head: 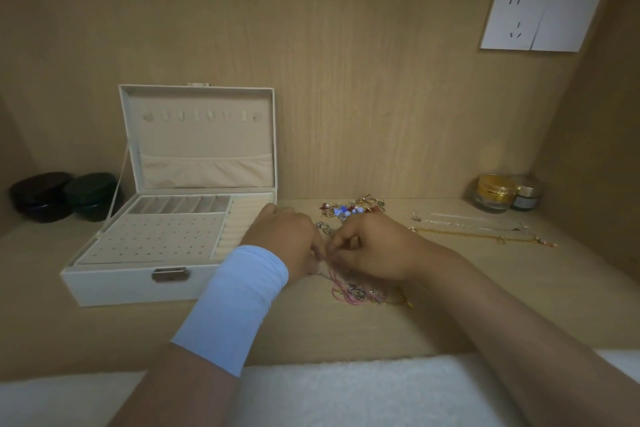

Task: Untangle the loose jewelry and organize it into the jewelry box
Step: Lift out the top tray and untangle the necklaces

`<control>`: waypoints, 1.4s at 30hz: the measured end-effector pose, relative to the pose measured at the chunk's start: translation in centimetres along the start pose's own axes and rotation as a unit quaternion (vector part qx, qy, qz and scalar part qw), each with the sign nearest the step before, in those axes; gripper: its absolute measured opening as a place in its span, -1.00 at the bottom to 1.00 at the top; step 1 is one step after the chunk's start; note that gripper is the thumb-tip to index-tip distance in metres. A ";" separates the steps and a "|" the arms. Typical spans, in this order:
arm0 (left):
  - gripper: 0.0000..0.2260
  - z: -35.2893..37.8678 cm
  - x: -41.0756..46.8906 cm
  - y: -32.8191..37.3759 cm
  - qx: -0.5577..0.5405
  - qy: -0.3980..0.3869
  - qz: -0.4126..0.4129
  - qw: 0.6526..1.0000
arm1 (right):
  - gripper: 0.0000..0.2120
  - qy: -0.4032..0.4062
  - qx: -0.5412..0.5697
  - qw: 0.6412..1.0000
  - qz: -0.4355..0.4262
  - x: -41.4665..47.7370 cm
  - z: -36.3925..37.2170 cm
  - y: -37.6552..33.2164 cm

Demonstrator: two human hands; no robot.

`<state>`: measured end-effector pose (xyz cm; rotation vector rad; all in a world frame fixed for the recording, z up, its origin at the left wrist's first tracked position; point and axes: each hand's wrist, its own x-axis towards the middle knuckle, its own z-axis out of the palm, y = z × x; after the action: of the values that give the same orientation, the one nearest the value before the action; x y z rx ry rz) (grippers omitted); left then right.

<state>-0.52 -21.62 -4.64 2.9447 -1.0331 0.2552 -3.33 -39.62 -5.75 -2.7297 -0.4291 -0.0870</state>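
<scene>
The cream jewelry box (138,282) sits with its lid propped upright, showing slots, earring holes and ring rolls. Just right of it lies a tangle of pink cord and gold chain (363,293), its strands pinched by the left hand (284,236) and right hand (370,246). Behind is a heap of beaded trinkets (349,210). Farther right, a silver chain (464,218) and a gold chain (478,236) lie stretched out.

Brightness: was dim, warm and flat over the pale wood-grain shelf (346,326).
Brightest: was the white fluffy fabric strip (346,392) along the lower edge.
Shadows: were soft, and deepest at far left around the two glossy black oval cases (41,196).
Glare: showed as faint glints on the gold-lidded glass jar (491,196) at right.
Blur: softened everything; the tangle of pink cords and gold chains (360,293) at centre was smeared.
Distortion: bent the corners and skewed the white wall socket plate (540,17) at upper right.
</scene>
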 end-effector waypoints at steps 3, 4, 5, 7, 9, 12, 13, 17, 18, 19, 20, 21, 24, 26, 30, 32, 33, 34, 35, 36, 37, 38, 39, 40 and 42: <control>-0.85 0.1 0.1 0.4 -0.023 -0.042 0.011 0.999 | -0.90 -0.009 0.024 1.000 0.002 -0.5 0.0 0.1; -0.86 0.1 0.1 0.6 -0.024 -0.039 0.009 0.999 | -0.90 -0.005 0.025 1.000 0.008 -0.7 -0.1 0.4; -0.87 0.0 0.1 0.7 -0.018 -0.032 0.010 0.999 | -0.90 -0.002 0.024 1.000 0.015 -0.8 -0.1 0.6; -0.86 0.2 0.0 0.9 0.016 -0.013 0.015 1.000 | -0.90 0.004 0.025 0.999 0.022 -1.1 -0.2 1.0; -0.82 0.4 -0.3 1.1 0.046 -0.004 0.025 0.999 | -0.90 0.015 0.034 0.999 0.028 -1.4 -0.4 1.3; -0.82 0.5 -0.6 0.8 -0.002 -0.005 0.017 1.000 | -0.89 0.027 0.100 0.994 0.041 -1.7 -0.6 1.5; -0.82 0.3 -0.7 0.7 -0.043 -0.001 0.003 0.999 | -0.85 0.028 0.148 0.988 0.044 -1.7 -0.6 1.3; -0.87 -0.4 -1.3 0.6 -0.239 0.014 -0.035 0.970 | -0.79 0.010 0.316 0.947 0.056 -1.7 -0.8 0.3; -0.87 -0.5 -1.5 0.7 -0.284 0.021 -0.041 0.958 | -0.77 -0.009 0.348 0.936 0.053 -1.8 -1.0 0.1; -0.87 -0.5 -1.5 0.7 -0.324 0.031 -0.049 0.944 | -0.75 -0.028 0.372 0.927 0.047 -2.0 -1.3 -0.2; -0.86 -0.6 -1.5 0.6 -0.359 0.042 -0.057 0.931 | -0.74 -0.041 0.389 0.920 0.041 -2.1 -1.6 -0.4; -0.86 -0.5 -1.4 0.5 -0.390 0.052 -0.064 0.917 | -0.75 -0.048 0.404 0.913 0.035 -2.3 -1.9 -0.5; -0.84 -0.7 -0.9 0.4 -0.465 0.091 -0.070 0.878 | -0.85 -0.058 0.419 0.906 0.026 -2.6 -2.3 -0.2; -0.82 -1.0 -0.8 0.5 -0.522 0.110 -0.078 0.842 | -0.90 -0.077 0.410 0.909 0.026 -2.7 -2.3 0.0; -0.77 -1.6 -0.8 1.0 -0.622 0.138 -0.098 0.765 | -0.88 -0.099 0.413 0.905 0.038 -2.7 -2.0 0.5; -0.78 -1.8 -0.8 1.2 -0.667 0.152 -0.100 0.723 | -0.87 -0.107 0.427 0.897 0.042 -2.7 -1.9 0.5; -0.78 -2.0 -0.8 1.4 -0.700 0.153 -0.095 0.691 | -0.87 -0.107 0.430 0.896 0.041 -2.7 -1.9 0.6; -0.78 -2.1 -0.9 1.6 -0.734 0.151 -0.088 0.656 | -0.87 -0.107 0.425 0.898 0.039 -2.7 -1.9 0.7; -0.78 -2.2 -0.9 1.8 -0.758 0.151 -0.081 0.629 | -0.87 -0.106 0.412 0.904 0.034 -2.7 -1.9 0.7; -0.78 -2.3 -0.8 2.1 -0.767 0.156 -0.077 0.618 | -0.87 -0.107 0.393 0.913 0.026 -2.7 -2.0 0.8; -0.78 -2.3 -0.7 2.2 -0.765 0.163 -0.078 0.618 | -0.90 -0.110 0.371 0.922 0.017 -2.7 -2.0 0.8; -0.78 -2.1 -0.6 2.4 -0.758 0.171 -0.083 0.624 | -0.92 -0.115 0.354 0.928 0.010 -2.8 -1.9 0.8; -0.79 -2.0 -0.5 2.5 -0.750 0.181 -0.089 0.630 | -0.93 -0.119 0.343 0.932 0.005 -2.8 -1.9 0.8; -0.80 -1.9 -0.5 2.6 -0.741 0.190 -0.095 0.637 | -0.91 -0.121 0.336 0.934 0.006 -2.9 -1.9 0.7; -0.82 -1.6 -0.3 2.7 -0.721 0.200 -0.104 0.656 | -0.89 -0.127 0.323 0.938 0.007 -3.0 -2.1 0.7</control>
<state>-2.72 -23.44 -3.22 1.3752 -0.3846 0.0070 -5.99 -41.85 -4.39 -2.0938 -0.4158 0.3551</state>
